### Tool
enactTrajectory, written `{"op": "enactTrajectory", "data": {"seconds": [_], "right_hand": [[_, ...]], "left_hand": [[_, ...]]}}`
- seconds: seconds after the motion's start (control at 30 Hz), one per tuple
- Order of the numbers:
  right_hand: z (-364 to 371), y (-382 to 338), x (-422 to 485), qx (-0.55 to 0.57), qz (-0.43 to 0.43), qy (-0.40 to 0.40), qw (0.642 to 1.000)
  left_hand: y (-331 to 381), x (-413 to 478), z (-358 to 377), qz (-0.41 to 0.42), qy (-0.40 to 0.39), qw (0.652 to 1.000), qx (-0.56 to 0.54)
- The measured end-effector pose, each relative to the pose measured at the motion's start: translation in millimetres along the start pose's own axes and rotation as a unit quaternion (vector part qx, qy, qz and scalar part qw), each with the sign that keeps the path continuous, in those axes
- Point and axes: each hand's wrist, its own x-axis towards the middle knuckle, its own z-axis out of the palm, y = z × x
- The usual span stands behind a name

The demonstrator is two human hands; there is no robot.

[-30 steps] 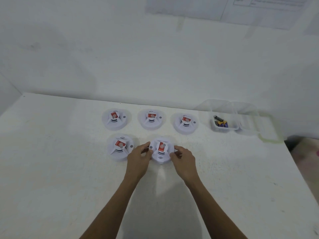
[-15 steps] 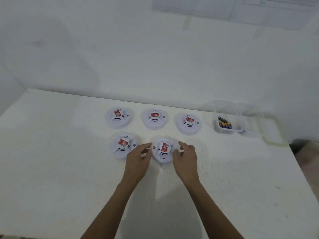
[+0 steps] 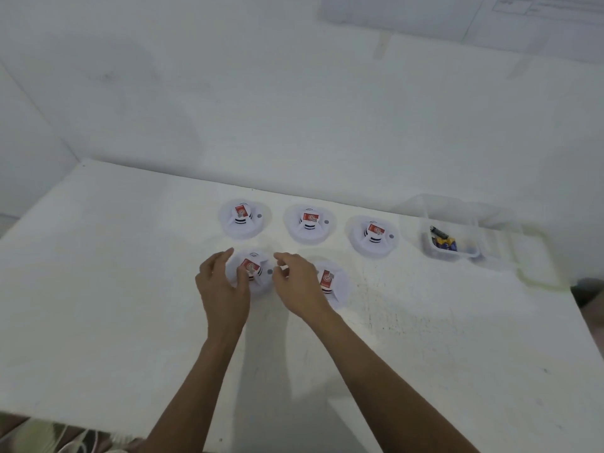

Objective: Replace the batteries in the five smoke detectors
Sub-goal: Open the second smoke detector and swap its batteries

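Note:
Five round white smoke detectors with red labels lie on the white table (image 3: pixel 130 289). Three form the back row: left (image 3: pixel 243 220), middle (image 3: pixel 310 225), right (image 3: pixel 372 237). The front row holds two. My left hand (image 3: pixel 222 289) curls around the left side of the front-left detector (image 3: pixel 258 276), its thumb lying over the top. My right hand (image 3: pixel 297 286) presses its fingertips on that detector's right rim. The front-right detector (image 3: pixel 336 282) lies free beside my right wrist. Spare batteries (image 3: pixel 444 241) sit in a clear box.
The clear plastic box (image 3: pixel 474 253) stands at the back right, with its lid (image 3: pixel 536 259) lying beside it near the table's right edge. A white wall rises right behind the back row. The table's front edge runs low on the left.
Both hands have let go of the front-right detector and shifted left onto the front-left one. The camera view has also drifted a little.

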Motion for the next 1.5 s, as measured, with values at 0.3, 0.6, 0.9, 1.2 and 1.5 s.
{"op": "enactTrajectory", "data": {"seconds": [0.3, 0.6, 0.9, 1.2, 1.5], "right_hand": [[15, -8, 16, 0.020, 0.082, -0.020, 0.996], [-21, -3, 4, 0.263, 0.135, 0.038, 0.954], [-82, 7, -49, 0.434, 0.139, 0.042, 0.889], [-96, -3, -101, 0.181, -0.009, 0.155, 0.971], [-126, 4, -123, -0.049, -0.190, 0.198, 0.960]], "left_hand": [[-12, 17, -2, -0.104, -0.112, 0.988, 0.018], [27, 8, -5, -0.054, -0.089, 0.987, -0.126], [89, -12, -3, 0.043, -0.209, 0.957, -0.194], [134, -49, 9, -0.029, -0.307, 0.894, -0.324], [145, -66, 17, -0.227, -0.380, 0.669, -0.597]]}}
